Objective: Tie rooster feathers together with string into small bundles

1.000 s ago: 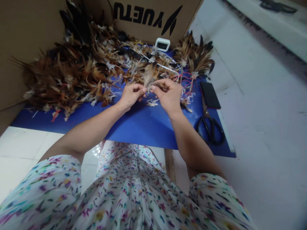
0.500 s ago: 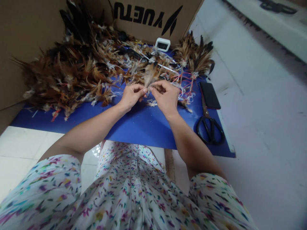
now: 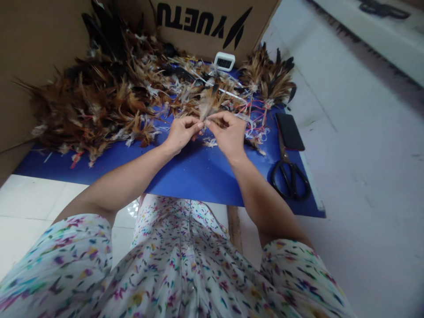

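Between my fingertips a small tuft of pale brown feathers (image 3: pixel 207 104) stands with its tips pointing away from me. My left hand (image 3: pixel 184 132) pinches the base of the tuft from the left, thumb against forefinger. From the other side my right hand (image 3: pixel 228 131) is closed too, its thumb and forefinger at the same base. The quill ends are mostly hidden by the fingers. Behind the hands lie loose brown feathers (image 3: pixel 109 99) in a wide heap, and white and red strings (image 3: pixel 256 119) are tangled to the right of my right hand.
Black-handled scissors (image 3: pixel 290 179) lie at the right of the blue board (image 3: pixel 195 176), partly under a dark phone (image 3: pixel 289 131). A white digital timer (image 3: pixel 224 61) stands at the back against a cardboard box (image 3: pixel 198 39). Feather bunches (image 3: pixel 270 79) rest at the back right.
My right fingertips have shifted very slightly left, closer to the left ones at the feather base. Otherwise the scene looks the same.
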Available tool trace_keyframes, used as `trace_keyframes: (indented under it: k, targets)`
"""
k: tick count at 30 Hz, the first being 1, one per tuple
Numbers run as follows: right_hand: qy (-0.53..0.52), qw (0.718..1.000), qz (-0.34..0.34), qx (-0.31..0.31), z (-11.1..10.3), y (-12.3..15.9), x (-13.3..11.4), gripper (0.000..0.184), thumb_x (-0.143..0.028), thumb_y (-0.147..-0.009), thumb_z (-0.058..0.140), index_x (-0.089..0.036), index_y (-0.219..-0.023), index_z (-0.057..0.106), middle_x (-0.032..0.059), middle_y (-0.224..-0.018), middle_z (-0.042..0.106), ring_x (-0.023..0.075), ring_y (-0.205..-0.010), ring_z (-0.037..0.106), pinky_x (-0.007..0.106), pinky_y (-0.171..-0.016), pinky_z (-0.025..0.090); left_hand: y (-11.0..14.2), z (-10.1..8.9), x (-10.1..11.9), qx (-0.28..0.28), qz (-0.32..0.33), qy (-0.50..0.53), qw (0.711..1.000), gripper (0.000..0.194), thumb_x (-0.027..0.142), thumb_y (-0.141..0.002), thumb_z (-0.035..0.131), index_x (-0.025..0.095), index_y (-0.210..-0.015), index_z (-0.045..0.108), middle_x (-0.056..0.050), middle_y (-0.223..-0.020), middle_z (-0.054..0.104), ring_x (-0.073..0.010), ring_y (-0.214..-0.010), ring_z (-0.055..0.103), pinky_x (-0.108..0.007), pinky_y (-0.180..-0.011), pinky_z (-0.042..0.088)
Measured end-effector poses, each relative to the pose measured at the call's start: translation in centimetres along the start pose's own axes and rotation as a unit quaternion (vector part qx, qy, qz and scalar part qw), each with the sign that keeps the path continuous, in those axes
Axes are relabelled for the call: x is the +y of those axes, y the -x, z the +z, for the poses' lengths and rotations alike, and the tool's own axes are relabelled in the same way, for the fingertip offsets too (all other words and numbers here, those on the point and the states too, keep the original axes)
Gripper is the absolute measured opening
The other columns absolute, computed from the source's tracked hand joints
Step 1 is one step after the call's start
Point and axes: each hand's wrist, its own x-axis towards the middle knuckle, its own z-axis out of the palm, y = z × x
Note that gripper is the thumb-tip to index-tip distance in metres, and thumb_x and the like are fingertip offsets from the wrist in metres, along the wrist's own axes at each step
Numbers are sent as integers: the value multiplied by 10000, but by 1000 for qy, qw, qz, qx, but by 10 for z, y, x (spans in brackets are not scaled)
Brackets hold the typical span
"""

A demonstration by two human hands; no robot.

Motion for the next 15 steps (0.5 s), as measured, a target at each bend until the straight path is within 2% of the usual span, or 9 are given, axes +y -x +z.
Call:
trace_keyframes:
  k: [5,11,15]
  targets:
    - [9,1000,-7,0,2,-2,4,221,-402,-883,640,-199,-921,716,40,-916,711,178,-878,638,314,-773,505,0,-1,-1,-2,6,0,1000,323,430,-746,818,159,-663,663,12,-584,644,-48,-416,472,-209,-437,369]
    - [-25,1000,-5,0,3,-4,7,248,-431,-877,649,-191,-909,701,31,-888,713,163,-827,647,307,-747,524,1,-1,1,-11,7,5,1000,342,448,-734,824,156,-658,662,12,-579,637,-46,-418,469,-209,-443,374]
    - [-39,999,-12,28,-2,-7,8,317,-519,-887,622,-214,-940,689,20,-884,702,164,-826,653,316,-746,541,-1,-2,1,-7,-1,18,1000,338,448,-733,825,161,-664,660,14,-584,642,-44,-413,467,-203,-443,383]
